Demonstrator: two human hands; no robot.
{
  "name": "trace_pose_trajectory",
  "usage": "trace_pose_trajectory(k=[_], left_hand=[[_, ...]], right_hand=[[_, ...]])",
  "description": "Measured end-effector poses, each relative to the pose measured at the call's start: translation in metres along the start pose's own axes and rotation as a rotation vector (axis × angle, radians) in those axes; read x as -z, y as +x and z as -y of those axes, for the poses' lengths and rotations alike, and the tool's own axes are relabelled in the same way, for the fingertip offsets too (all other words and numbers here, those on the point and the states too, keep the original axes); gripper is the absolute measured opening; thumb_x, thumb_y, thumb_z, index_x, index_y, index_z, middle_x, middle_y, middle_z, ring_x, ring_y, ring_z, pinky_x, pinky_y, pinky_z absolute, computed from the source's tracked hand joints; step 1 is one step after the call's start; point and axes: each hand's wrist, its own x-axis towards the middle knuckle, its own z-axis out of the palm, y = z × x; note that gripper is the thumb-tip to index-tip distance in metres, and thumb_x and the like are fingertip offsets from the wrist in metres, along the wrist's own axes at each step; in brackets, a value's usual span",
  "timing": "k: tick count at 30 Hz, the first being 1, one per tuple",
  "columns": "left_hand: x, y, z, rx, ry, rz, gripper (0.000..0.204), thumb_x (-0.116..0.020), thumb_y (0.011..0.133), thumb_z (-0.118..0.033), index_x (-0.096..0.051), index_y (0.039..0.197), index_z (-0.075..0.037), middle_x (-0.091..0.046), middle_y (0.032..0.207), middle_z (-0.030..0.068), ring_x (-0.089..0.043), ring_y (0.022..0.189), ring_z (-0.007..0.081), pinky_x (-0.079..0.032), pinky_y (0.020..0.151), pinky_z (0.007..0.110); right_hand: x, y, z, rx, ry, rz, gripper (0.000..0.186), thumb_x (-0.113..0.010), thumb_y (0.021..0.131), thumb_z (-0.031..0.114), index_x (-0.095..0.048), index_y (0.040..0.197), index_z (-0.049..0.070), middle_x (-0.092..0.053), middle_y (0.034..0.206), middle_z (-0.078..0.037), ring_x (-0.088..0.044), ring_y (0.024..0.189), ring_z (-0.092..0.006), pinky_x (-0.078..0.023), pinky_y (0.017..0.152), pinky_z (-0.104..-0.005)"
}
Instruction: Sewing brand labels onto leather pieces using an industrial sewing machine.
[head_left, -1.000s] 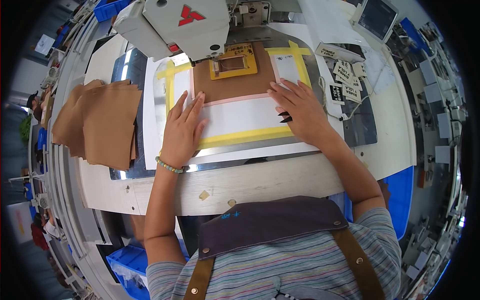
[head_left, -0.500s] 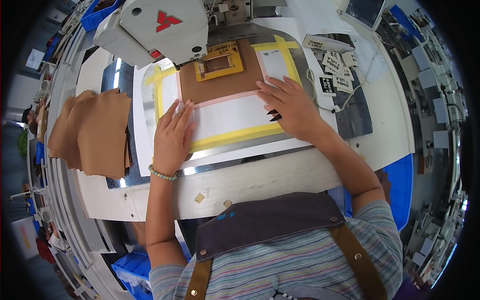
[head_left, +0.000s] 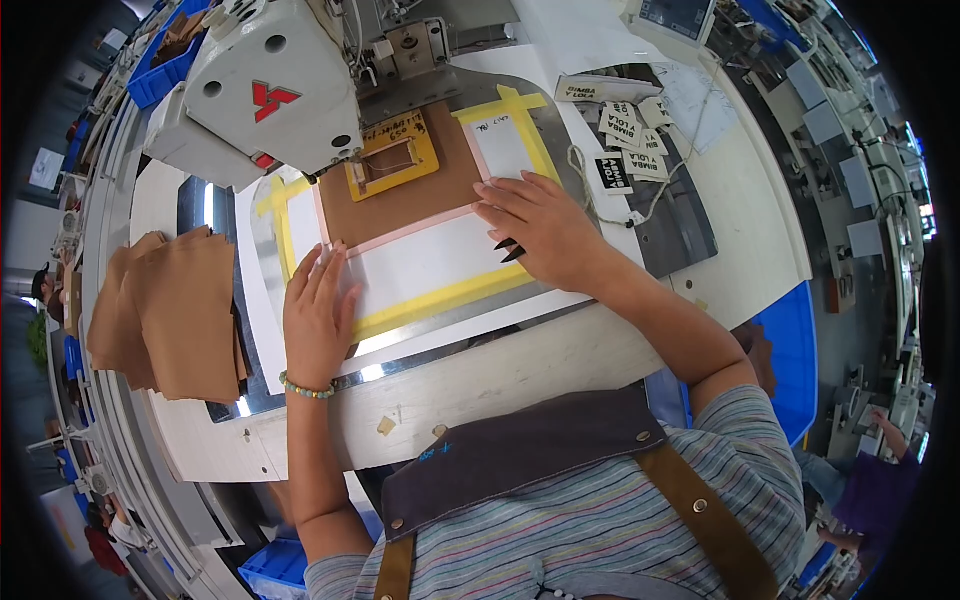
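Observation:
A brown panel [head_left: 410, 212] lies inside a white template [head_left: 420, 264] edged with pink and yellow tape. On the panel sits a yellow frame [head_left: 412, 178] with a cut-out window, beside the head of a white sewing machine [head_left: 262, 110]. My left hand [head_left: 318, 318] rests with fingers stretched out, its fingertips at the panel's near left corner. My right hand [head_left: 548, 232] lies at the near right corner, fingers forward on the tape and template. From under its palm stick the tips of a small black two-pointed tool [head_left: 512, 250]; its rest is hidden.
Brown cut pieces [head_left: 190, 315] are stacked at the left. Right of the template lie several fabric labels [head_left: 632, 140], a small box [head_left: 602, 88] and a loop of cord [head_left: 660, 195]. Blue bins [head_left: 790, 360] stand below the table's right side; another person [head_left: 880, 490] is at the far right.
The whole view has shifted and tilted slightly. Both hands keep their places on the panel's corners. A person in purple now shows more at the lower right.

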Motion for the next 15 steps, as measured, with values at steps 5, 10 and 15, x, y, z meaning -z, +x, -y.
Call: trace_pose_trajectory(k=[5, 10, 15], left_hand=[[0.006, -0.002, 0.005, -0.008, -0.067, 0.029, 0.061, -0.074, 0.093, -0.009, -0.055, 0.151, -0.005, -0.065, 0.144, 0.0142, -0.053, 0.14, 0.036, -0.045, 0.117, 0.046], [0.002, 0.008, -0.006, 0.044, -0.109, -0.041, 0.073, -0.074, 0.094, -0.012, -0.042, 0.16, -0.007, -0.055, 0.156, 0.0139, -0.046, 0.147, 0.0385, -0.041, 0.12, 0.047], [0.002, 0.002, 0.003, -0.006, -0.07, -0.003, 0.074, -0.073, 0.096, -0.015, -0.04, 0.162, -0.009, -0.067, 0.143, 0.0132, -0.044, 0.15, 0.0368, -0.04, 0.121, 0.047]], right_hand=[[0.002, 0.002, 0.001, -0.016, 0.003, 0.011, 0.039, -0.065, 0.098, 0.017, -0.066, 0.135, 0.005, -0.059, 0.15, -0.012, -0.05, 0.143, -0.0284, -0.037, 0.121, -0.0506], [0.006, 0.002, 0.0, -0.031, -0.005, 0.007, 0.045, -0.069, 0.093, 0.013, -0.065, 0.138, 0.005, -0.057, 0.154, -0.013, -0.049, 0.146, -0.0289, -0.037, 0.122, -0.0511], [0.005, 0.003, -0.001, -0.009, 0.011, 0.036, 0.045, -0.069, 0.094, 0.013, -0.065, 0.138, 0.004, -0.058, 0.153, -0.013, -0.05, 0.146, -0.0289, -0.037, 0.122, -0.051]])
